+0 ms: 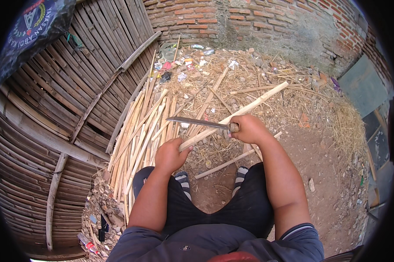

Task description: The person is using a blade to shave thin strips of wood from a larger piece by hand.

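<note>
My left hand grips the near end of a long split bamboo stick, which slants up and to the right over the ground. My right hand is closed on the wooden handle of a knife. Its dark blade points left and lies across the stick, just above my left hand. I am squatting, with my knees and striped sandals below the hands.
A pile of split bamboo strips leans against a woven bamboo wall on the left. Loose sticks, shavings and litter cover the dirt. A brick wall closes the back. Dark boards stand at the right.
</note>
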{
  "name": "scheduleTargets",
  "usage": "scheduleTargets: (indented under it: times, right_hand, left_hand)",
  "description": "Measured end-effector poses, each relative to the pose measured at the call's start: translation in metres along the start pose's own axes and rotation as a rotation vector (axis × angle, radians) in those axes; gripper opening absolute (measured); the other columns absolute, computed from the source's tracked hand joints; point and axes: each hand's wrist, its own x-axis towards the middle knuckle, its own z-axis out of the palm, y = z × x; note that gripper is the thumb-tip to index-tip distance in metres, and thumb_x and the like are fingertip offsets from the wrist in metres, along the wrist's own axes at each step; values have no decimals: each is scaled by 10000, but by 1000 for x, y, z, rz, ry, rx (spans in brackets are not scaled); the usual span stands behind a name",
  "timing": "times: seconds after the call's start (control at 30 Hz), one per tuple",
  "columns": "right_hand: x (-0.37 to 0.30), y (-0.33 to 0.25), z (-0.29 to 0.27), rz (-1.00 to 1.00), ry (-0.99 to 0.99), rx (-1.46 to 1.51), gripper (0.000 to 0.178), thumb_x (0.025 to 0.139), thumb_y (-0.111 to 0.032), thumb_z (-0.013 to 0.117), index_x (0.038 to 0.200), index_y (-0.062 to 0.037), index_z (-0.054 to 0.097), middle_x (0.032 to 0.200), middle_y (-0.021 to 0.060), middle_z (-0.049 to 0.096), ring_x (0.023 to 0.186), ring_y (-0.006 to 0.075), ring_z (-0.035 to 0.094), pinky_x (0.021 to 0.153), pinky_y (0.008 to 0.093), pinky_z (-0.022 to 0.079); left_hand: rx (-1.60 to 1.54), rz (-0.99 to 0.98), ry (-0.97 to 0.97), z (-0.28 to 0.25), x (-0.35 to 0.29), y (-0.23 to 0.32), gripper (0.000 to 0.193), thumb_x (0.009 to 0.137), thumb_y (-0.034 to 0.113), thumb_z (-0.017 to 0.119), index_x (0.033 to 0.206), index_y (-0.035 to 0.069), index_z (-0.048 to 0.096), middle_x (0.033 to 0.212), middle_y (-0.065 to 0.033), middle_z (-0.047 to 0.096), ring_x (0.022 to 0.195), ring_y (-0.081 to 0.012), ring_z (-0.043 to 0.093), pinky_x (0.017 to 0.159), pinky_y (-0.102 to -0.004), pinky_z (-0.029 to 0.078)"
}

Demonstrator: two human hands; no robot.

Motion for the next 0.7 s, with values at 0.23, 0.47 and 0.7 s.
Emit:
scheduleTargets:
  times: [0.23, 0.47, 0.7]
  right_hand:
    - [2, -3, 2, 34, -69, -26, 412, 824, -346, 896, 1173, -156, 787, 1108, 135, 787, 1081, 372, 737, 922, 488, 585]
    - [5, 9, 14, -60, 48, 31, 434, 778, -335, 935, 1087, -77, 771, 993, 173, 772, 964, 402, 737, 826, 484, 573]
    - [1, -3, 0, 1, 10, 13, 418, 798, -325, 917, 1127, -109, 777, 1041, 155, 778, 1011, 392, 737, 865, 493, 580]
  left_hand:
    - [12, 8, -26, 3, 0, -7, 371, 913, 418, 815, 1004, 61, 773, 944, -201, 755, 922, -421, 730, 809, -512, 567]
    - [-2, -3, -35, 0, -1, -3, 368, 922, 415, 806, 984, 54, 762, 941, -213, 748, 915, -429, 725, 794, -522, 560]
    - [12, -2, 0, 0, -1, -2, 374, 927, 419, 802, 979, 51, 754, 932, -213, 750, 896, -438, 724, 780, -524, 560]
